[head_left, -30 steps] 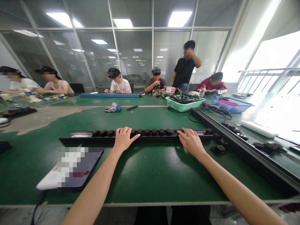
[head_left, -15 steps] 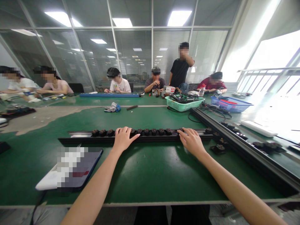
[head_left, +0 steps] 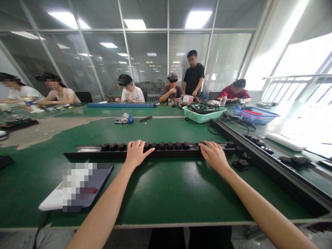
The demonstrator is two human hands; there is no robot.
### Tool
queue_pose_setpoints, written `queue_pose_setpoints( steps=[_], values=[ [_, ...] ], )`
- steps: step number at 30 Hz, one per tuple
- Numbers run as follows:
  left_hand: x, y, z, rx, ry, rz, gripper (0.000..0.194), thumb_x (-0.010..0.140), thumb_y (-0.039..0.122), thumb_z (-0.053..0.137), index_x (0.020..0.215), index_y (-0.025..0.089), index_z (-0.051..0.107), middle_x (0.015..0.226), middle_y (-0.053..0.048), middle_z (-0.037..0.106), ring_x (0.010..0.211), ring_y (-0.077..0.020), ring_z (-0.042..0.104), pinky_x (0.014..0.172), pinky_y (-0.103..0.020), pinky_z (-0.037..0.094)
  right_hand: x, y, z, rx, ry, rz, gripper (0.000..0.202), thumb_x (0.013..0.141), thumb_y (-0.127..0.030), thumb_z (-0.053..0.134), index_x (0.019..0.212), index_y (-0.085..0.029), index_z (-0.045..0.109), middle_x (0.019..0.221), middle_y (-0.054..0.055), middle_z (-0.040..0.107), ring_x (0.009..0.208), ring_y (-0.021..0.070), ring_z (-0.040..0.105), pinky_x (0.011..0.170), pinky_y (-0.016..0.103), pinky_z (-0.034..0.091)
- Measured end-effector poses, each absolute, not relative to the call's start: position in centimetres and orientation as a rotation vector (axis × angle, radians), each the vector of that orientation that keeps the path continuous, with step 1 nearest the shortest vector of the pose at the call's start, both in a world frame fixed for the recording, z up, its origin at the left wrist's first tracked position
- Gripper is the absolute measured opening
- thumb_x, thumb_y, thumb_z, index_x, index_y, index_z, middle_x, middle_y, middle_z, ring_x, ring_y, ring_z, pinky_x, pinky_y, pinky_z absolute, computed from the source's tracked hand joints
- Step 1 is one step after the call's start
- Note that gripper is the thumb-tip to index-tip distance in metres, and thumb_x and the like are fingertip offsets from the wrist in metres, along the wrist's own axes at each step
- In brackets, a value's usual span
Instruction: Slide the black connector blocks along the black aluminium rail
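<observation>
Green tabletop [head_left: 166, 193]; black rail [head_left: 175, 153] on it at my 12 o'clock, long axis 9-to-3, row of black pieces [head_left: 169, 145] along it. My left hand [head_left: 136, 152] drapes over, grip unclear. My right hand [head_left: 213, 152], nearer, touches a lone piece [head_left: 201, 143] at its 10 o'clock; can't tell if pinched.

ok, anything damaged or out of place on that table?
Yes: at left, the green top breaks off raggedly around a grey-beige patch, likely torn or worn. Also, a black part lies off the rail, near the right hand, unlike the row inside.
</observation>
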State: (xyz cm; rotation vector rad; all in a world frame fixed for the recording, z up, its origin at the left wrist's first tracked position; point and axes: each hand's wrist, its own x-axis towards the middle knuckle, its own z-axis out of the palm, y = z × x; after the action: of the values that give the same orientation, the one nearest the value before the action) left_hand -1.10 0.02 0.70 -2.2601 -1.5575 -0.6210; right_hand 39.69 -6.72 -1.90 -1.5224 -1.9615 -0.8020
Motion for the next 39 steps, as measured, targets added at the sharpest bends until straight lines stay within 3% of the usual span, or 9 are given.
queue_pose_setpoints(
  steps=[11, 21, 39],
  values=[
    [-1.0, 0.0, 0.7, -2.25, -1.555, -0.611, 0.073, 0.096, 0.077, 0.034, 0.118, 0.018, 0.069, 0.12, -0.016, 0.067, 0.114, -0.0335, 0.058, 0.107, -0.049, 0.033, 40.3, -6.4, -2.1, -1.572, -1.936, -0.654, 0.035, 0.103, -0.028, 0.045, 0.122, -0.023, 0.075, 0.123, 0.013, 0.07, 0.114, 0.0278, 0.062, 0.099, 0.042, 0.048],
    [-1.1, 0.1, 0.6, -2.242, -1.541, -0.613, 0.074, 0.096, 0.078, 0.032, 0.119, 0.018, 0.069, 0.12, -0.016, 0.068, 0.113, -0.0336, 0.058, 0.107, -0.049, 0.033, 39.7, -5.8, -1.9, -1.563, -1.842, -0.41, 0.035, 0.103, -0.03, 0.043, 0.117, -0.023, 0.074, 0.113, 0.012, 0.065, 0.096, 0.0234, 0.065, 0.082, 0.034, 0.053],
    [-1.1, 0.1, 0.6, -2.245, -1.552, -0.608, 0.073, 0.096, 0.077, 0.034, 0.118, 0.017, 0.069, 0.12, -0.017, 0.067, 0.114, -0.0344, 0.058, 0.107, -0.05, 0.033, 40.1, -5.3, -2.5, -1.571, -1.791, -0.396, 0.032, 0.101, -0.028, 0.046, 0.114, -0.026, 0.075, 0.113, 0.01, 0.067, 0.093, 0.0217, 0.067, 0.075, 0.03, 0.052]
  ],
)
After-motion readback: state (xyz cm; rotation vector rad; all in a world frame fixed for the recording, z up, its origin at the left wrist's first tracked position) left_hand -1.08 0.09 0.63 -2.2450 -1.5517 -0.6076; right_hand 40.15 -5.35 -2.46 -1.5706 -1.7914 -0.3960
